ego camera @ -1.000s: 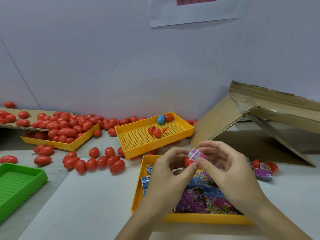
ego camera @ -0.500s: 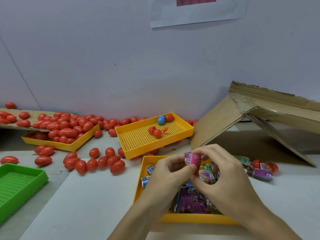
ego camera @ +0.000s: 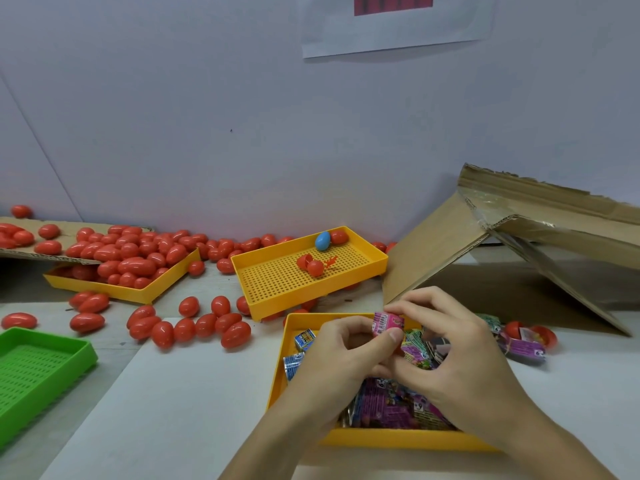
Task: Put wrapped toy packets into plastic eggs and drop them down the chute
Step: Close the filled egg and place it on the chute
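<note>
Both hands meet over the near tray (ego camera: 277,382) of packets — the left hand (ego camera: 341,358) and the right hand (ego camera: 460,362) pinch one pink packet (ego camera: 387,324) between curled fingertips, its long axis running left to right, barcode end leftward. Three yellow trays and one green tray (ego camera: 41,372) sit on the table; one blue egg (ego camera: 322,241) lies among red eggs (ego camera: 131,261) too many to count. The cardboard chute (ego camera: 426,251) slopes at right.
</note>
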A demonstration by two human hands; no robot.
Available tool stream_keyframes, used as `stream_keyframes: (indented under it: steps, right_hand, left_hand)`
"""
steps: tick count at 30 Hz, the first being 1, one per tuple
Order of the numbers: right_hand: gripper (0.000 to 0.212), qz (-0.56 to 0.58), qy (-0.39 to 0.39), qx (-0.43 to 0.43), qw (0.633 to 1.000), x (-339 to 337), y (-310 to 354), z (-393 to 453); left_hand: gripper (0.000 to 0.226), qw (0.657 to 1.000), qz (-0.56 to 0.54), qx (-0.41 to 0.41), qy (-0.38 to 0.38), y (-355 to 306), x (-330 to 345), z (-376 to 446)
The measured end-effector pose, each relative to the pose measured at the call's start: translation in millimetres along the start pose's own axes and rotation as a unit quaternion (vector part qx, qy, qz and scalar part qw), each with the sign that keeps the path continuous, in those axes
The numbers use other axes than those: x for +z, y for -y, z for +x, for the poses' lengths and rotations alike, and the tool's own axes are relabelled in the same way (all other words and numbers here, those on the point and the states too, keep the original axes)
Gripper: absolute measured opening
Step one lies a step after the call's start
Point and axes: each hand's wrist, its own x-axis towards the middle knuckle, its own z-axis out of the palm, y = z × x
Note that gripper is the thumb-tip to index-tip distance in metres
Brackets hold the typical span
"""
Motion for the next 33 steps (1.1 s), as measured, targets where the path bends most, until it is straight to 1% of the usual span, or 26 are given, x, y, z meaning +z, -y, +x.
stream_keyframes:
  steps: [2,6,10,14,18,22,24,28,33]
  right_hand:
    - [0.037,0.011,0.004,-0.006,1.000,0.1,1.2,0.0]
    - [0.040,0.037,0.034,-0.002,0.999,-0.1,1.2,0.2]
    - [0.038,0.034,0.063,-0.011,0.997,-2.2,3.9,1.6]
    - [0.036,0.063,0.086,0.010,0.994,-6.3,3.7,2.5]
    - [0.036,0.074,0.080,0.023,0.994,-6.8,0.9,2.2]
    - [0.037,0.072,0.068,0.001,0.995,-6.9,5.3,3.4]
    - [0.040,0.061,0.069,-0.008,0.996,-6.8,7.0,3.7]
    - [0.041,-0.010,0.045,-0.029,0.999,-4.5,4.2,2.8]
    - [0.039,-0.050,0.031,-0.033,0.998,-2.4,-1.0,1.4]
  left_hand:
    - [0.027,1.000,0.004,-0.001,0.007,-1.1,0.8,-0.8]
    - [0.014,0.999,0.037,-0.005,0.018,-3.3,1.2,-2.5]
    - [0.015,0.998,0.056,-0.019,0.034,-3.2,-0.4,-1.9]
    - [0.016,0.996,0.069,-0.024,0.058,-6.0,1.0,-2.0]
    - [0.022,0.996,0.039,-0.027,0.079,-9.0,1.9,-2.6]
    - [0.023,0.997,-0.007,-0.012,0.073,-9.8,3.5,-4.9]
    - [0.023,0.997,0.005,-0.006,0.077,-9.4,4.6,-6.2]
    - [0.027,0.996,0.054,0.002,0.070,-8.4,6.5,-5.4]
    - [0.039,0.992,0.099,-0.006,0.078,-4.8,6.1,-2.2]
